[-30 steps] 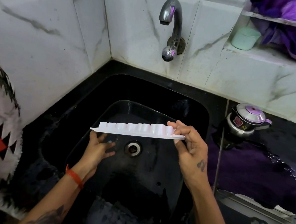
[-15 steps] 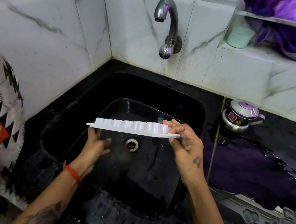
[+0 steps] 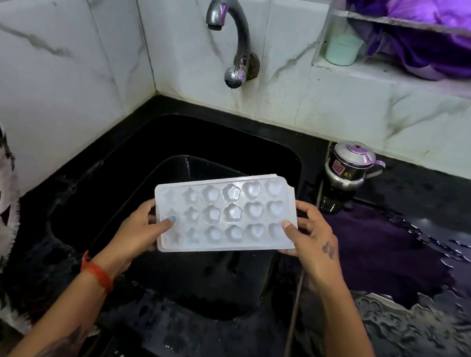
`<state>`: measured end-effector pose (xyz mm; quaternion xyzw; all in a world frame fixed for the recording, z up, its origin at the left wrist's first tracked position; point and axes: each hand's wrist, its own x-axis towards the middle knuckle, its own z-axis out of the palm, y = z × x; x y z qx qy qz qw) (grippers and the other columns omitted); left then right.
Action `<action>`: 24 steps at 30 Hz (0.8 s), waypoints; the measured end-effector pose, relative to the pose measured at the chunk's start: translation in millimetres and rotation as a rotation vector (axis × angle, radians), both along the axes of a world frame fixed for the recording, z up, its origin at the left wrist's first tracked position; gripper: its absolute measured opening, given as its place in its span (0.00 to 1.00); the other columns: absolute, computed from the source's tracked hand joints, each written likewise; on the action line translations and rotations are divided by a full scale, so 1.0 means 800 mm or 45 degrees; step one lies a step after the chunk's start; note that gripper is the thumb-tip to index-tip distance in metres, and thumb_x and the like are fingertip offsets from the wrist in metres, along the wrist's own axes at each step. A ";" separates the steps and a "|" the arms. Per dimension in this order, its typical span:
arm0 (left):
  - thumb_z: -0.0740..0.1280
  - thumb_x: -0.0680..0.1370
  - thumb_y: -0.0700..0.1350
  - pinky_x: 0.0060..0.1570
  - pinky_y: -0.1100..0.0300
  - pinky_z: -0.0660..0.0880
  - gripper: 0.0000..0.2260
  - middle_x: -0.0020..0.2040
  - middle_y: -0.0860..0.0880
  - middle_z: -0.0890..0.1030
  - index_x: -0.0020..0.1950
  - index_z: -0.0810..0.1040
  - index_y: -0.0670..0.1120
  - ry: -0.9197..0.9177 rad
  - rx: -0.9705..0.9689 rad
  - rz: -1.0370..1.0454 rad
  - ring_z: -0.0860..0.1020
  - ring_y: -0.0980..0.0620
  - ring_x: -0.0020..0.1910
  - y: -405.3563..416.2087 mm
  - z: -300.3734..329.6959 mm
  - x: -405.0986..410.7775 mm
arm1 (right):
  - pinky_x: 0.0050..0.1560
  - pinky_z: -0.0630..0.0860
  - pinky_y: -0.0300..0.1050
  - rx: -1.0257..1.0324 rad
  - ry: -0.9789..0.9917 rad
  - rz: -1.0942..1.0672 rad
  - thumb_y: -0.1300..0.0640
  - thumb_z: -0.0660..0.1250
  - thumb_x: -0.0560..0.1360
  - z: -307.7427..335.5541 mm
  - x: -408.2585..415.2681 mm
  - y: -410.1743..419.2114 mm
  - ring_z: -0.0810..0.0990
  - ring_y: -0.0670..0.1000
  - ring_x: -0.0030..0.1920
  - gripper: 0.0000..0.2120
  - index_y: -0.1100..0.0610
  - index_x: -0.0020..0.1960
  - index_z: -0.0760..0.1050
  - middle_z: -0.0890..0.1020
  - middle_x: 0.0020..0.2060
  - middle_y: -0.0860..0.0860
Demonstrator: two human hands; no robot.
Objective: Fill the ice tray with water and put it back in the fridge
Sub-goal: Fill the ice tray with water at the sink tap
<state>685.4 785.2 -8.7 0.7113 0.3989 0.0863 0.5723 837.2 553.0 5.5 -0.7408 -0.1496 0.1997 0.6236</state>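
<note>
Left hand at nine o'clock and right hand at three grip the ice tray over the black sink; fingers beneath are hidden, any water inside indiscernible.

One white plastic ice tray with eighteen shaped cavities, three rows of six. Two hands, left and right. One curved chrome tap, one small lidded steel pot, one pale green cup.
</note>
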 end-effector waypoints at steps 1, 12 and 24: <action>0.67 0.77 0.44 0.36 0.60 0.77 0.23 0.53 0.45 0.79 0.71 0.65 0.48 0.011 -0.013 -0.028 0.80 0.51 0.48 -0.006 0.004 0.001 | 0.40 0.82 0.44 -0.017 0.022 -0.031 0.61 0.66 0.75 0.000 0.001 -0.008 0.83 0.50 0.46 0.16 0.46 0.59 0.74 0.82 0.48 0.51; 0.71 0.74 0.37 0.36 0.54 0.82 0.20 0.49 0.47 0.80 0.62 0.69 0.50 0.041 -0.071 -0.345 0.82 0.49 0.45 -0.076 0.031 0.035 | 0.37 0.82 0.45 -0.364 0.021 -0.367 0.60 0.66 0.75 -0.016 0.015 -0.108 0.82 0.50 0.41 0.16 0.52 0.63 0.76 0.81 0.38 0.48; 0.72 0.72 0.34 0.32 0.56 0.81 0.25 0.47 0.46 0.79 0.67 0.70 0.44 0.053 -0.193 -0.632 0.82 0.49 0.41 -0.172 0.014 0.096 | 0.52 0.73 0.48 -0.654 0.020 -0.685 0.62 0.65 0.74 -0.030 0.016 -0.226 0.80 0.57 0.50 0.15 0.53 0.59 0.79 0.84 0.49 0.54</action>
